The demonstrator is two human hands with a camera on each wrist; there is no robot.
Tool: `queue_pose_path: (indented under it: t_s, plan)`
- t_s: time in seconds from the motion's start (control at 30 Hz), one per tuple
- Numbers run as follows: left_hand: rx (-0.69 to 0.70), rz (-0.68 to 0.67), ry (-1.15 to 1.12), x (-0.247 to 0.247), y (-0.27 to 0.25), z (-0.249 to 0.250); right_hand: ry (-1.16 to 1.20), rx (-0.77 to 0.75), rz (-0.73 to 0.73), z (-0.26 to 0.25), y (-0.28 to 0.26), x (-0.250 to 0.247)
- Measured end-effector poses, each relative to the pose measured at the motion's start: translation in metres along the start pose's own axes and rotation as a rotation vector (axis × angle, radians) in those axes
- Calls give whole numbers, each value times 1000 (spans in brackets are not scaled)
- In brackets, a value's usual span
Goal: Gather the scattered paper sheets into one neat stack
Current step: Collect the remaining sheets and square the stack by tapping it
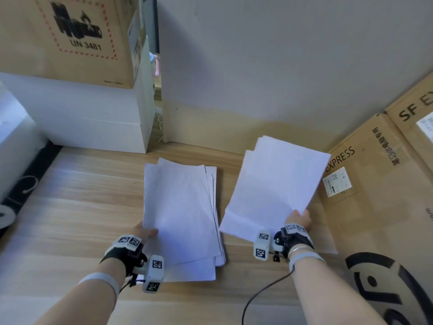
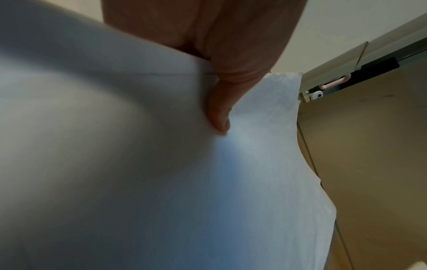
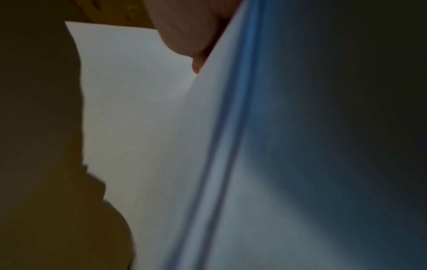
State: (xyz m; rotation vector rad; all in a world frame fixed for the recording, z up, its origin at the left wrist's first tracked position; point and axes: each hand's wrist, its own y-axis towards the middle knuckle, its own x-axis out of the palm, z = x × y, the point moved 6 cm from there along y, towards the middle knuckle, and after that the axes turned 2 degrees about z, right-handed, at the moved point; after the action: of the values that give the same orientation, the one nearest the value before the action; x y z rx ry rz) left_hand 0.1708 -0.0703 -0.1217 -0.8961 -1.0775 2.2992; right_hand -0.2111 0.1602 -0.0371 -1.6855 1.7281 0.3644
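The main pile of sheets (image 1: 182,216) lies fanned on the wooden worktop (image 1: 77,207), edges askew. The left hand (image 1: 143,233) pinches its near-left corner, thumb on top, likely to pin it while more arrives. To the right, the right hand (image 1: 301,221) holds a second bundle of sheets (image 1: 274,184) by its near edge, fingers clamped on it, lifted and tilted (probably on its way to the pile). Cardboard boxes (image 1: 379,184) crowd the right side.

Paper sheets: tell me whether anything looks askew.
Yes. The stack under the left hand is fanned, its edges not lined up, and the right hand holds a separate bundle tilted beside it.
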Motion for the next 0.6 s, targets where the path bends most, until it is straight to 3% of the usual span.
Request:
queue_pose_path:
  t_s: [0.13, 0.23, 0.37, 0.47, 0.53, 0.6]
  plan:
    - [-7, -8, -19, 1, 1, 2, 35, -27, -75, -8, -5, 15]
    - [-6, -12, -23, 2, 2, 3, -8, -81, -252, -5, -30, 51]
    - [-42, -40, -201, 2, 5, 4, -157, -110, -498, 12, -80, 93]
    - [-62, -136, -310, 6, -1, 9, -283, -110, -652, 32, -105, 125]
    - [13, -200, -203, 9, 0, 13, -322, -138, -721, 36, -119, 141]
    - [56, -167, -120, 11, 7, 12, -308, -171, -780, 32, -132, 150]
